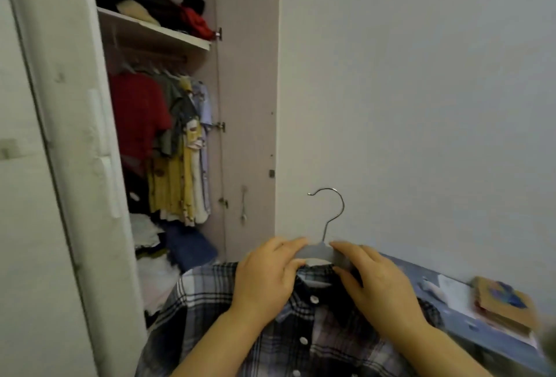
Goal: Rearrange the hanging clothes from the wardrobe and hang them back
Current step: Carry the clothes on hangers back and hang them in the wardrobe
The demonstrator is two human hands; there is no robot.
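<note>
A black, white and grey plaid shirt [210,310] with white buttons lies spread low in the view, front side up. A grey hanger [317,250] with a metal hook sits in its collar, the hook pointing up. My left hand [267,274] grips the hanger's left shoulder and the collar. My right hand [376,280] grips the right shoulder of the hanger at the collar. To the left, the open wardrobe [246,105] holds hanging clothes [180,150] on its rail: red, olive, yellow and pale blue garments.
A shelf [150,30] above the rail carries piled folded clothes. More clothes lie heaped on the wardrobe floor [168,256]. The white wardrobe door [60,166] stands open at left. A blue surface [451,295] with brown booklets [505,301] runs along the bare wall at right.
</note>
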